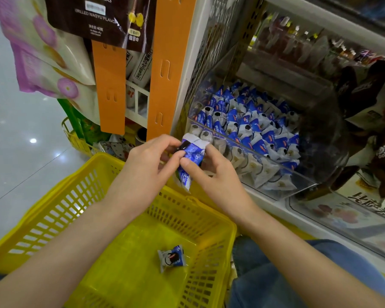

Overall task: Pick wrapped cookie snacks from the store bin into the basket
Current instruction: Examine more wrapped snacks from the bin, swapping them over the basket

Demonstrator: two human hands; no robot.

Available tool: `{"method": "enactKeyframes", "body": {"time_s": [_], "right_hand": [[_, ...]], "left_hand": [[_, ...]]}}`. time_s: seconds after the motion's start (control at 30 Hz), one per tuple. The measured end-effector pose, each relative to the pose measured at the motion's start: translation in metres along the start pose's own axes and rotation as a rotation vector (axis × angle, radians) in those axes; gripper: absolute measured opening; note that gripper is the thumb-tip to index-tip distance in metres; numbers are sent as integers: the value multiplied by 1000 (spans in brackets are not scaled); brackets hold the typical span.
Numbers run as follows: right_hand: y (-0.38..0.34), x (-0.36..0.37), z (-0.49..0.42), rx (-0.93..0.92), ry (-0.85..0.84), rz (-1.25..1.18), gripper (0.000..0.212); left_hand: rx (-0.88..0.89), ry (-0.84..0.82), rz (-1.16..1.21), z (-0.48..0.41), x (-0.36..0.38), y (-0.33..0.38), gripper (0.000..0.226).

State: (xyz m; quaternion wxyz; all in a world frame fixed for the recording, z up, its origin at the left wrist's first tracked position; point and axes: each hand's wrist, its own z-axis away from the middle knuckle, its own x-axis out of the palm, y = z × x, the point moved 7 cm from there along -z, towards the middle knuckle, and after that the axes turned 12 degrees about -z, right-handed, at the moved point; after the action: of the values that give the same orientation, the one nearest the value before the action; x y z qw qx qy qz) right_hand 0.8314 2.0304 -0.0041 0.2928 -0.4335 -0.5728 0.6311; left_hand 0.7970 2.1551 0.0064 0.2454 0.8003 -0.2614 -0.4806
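**A:** A glossy pale floor (20, 130) runs off on your left, and a white shelf (267, 205) stands on your right. At the shelf's front edge sits the store bin (302, 181), clear hard plastic with a curved wall.

**B:** And it is packed. You have wrapped cookie snacks (249, 125) standing in tight rows there, small pillow-shaped packets in crinkly film. Each is blue above and white below, with a dark round cookie printed on it.

**A:** You hold one such packet, the held snack (191, 156), above the far rim of the yellow basket (60, 201), just off the bin's front left corner. Its crimped white ends stick out above and below your fingers. I cannot tell whether a second packet hangs with it.

**B:** Your left hand (147, 165) pinches it, thumb and curled fingers on its upper part. Your right hand (218, 174) pinches it too, thumb pressed on the blue face and fingers curled behind.

**A:** The basket is bright moulded plastic, with slotted walls and a solid bottom. One lone snack (171, 257) lies flat on that bottom, toward the right wall.

**B:** Beyond the basket's far rim you see orange plastic strips (109, 85) with slots, and glossy snack bags (42, 52) hanging.
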Motion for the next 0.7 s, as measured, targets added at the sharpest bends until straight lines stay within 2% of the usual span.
{"method": "enactKeyframes", "body": {"time_s": [0.13,0.27,0.4,0.47,0.6,0.67,0.7], "right_hand": [[1,3,-1,1,4,-6,15],[2,6,-2,-12,3,43,15],[6,8,-4,54,-9,-121,25],[3,9,-4,10,-36,-83,33],[5,15,-1,-3,-139,-4,45],[2,13,0,-25,-121,31,50],[0,10,-1,-42,-79,39,55]], "left_hand": [[-28,30,-12,1,-1,-3,9],[-48,105,-75,0,-6,-3,15],[-198,86,12,-4,-1,-15,19],[-336,38,175,-6,4,-25,20],[-660,-132,789,1,25,-33,28],[-681,-235,1058,4,34,-22,40],[-645,-272,1107,5,37,-16,43]]}}
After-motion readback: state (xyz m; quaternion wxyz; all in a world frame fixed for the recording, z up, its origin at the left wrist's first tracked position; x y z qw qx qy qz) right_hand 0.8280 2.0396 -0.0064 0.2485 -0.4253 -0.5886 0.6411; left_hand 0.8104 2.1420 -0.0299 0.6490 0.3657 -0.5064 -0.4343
